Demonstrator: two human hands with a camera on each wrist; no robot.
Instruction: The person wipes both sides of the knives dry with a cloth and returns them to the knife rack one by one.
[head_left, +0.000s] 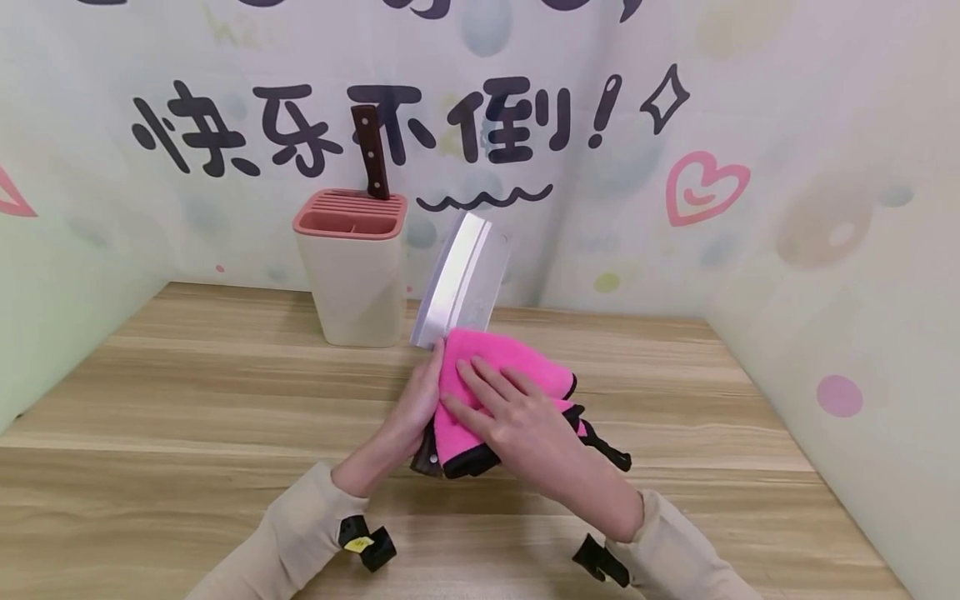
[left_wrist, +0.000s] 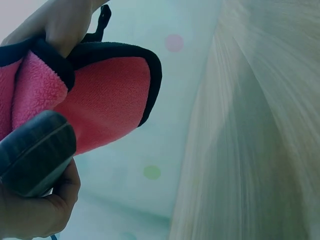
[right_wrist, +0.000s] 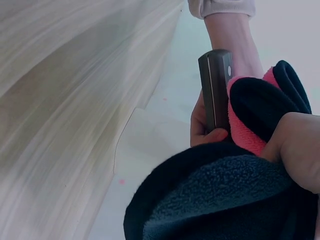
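Observation:
My left hand (head_left: pixel 408 408) grips the dark riveted handle (right_wrist: pixel 212 95) of a cleaver (head_left: pixel 459 279), whose broad shiny blade points up and away over the table. A pink cloth (head_left: pixel 510 354) with black edging and a dark blue-grey reverse side (right_wrist: pixel 215 185) is folded over the lower blade and hides part of the handle. On top of this cloth lie the spread fingers of my right hand (head_left: pixel 536 429), its thumb tucked at the cloth's near edge. In the left wrist view, the handle's butt end (left_wrist: pixel 40 150) shows beside the cloth, raised above the tabletop.
A white knife block (head_left: pixel 352 292) with a pink slotted top stands at the back left. One brown-handled knife (head_left: pixel 371 154) sticks up from it. The wood-grain table (head_left: pixel 187 400) meets a printed backdrop (head_left: pixel 600 217) behind and pale walls at both sides.

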